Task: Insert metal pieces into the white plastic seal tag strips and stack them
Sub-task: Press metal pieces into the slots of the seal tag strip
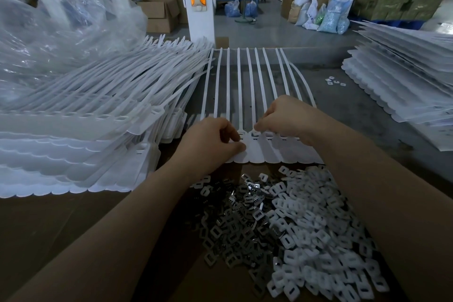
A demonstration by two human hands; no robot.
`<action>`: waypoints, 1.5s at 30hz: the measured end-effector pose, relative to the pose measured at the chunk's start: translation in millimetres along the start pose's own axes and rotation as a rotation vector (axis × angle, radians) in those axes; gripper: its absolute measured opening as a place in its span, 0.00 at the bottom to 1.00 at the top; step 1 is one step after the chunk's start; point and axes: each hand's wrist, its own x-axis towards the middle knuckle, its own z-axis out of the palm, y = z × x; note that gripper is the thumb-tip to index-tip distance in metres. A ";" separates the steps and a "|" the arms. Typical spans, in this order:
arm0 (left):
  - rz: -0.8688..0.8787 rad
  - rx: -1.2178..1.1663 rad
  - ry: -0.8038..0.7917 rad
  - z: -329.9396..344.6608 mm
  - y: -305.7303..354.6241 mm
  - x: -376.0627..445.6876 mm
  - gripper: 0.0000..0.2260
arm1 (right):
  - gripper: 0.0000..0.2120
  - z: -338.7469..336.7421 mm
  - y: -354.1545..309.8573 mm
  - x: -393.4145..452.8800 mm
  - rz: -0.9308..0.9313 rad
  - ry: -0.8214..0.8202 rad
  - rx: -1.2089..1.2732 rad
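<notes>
One nine-tail seal tag strip [255,95] on desk [355,110]; left hand [210,142] pinches its tab, right hand [284,115] pinches at a slot; two loose piles.

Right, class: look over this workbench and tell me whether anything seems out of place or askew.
A few small clips lie alone on the grey table, far from the main heap of clips near the person. The rightmost tails of the strip sheet under the hands bow sideways instead of lying straight. Nothing looks damaged.
</notes>
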 end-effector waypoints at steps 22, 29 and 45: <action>-0.007 -0.011 -0.025 2.4 -2.1 0.7 0.07 | 0.12 3.7 -2.8 -0.8 -0.007 -0.023 -0.086; -0.012 -0.007 -0.030 2.0 -0.1 0.7 0.07 | 0.11 1.7 0.0 -1.3 -0.021 -0.028 -0.086; -0.023 -0.020 -0.033 0.6 3.8 -0.3 0.07 | 0.09 0.7 -3.2 -3.7 0.001 -0.034 -0.076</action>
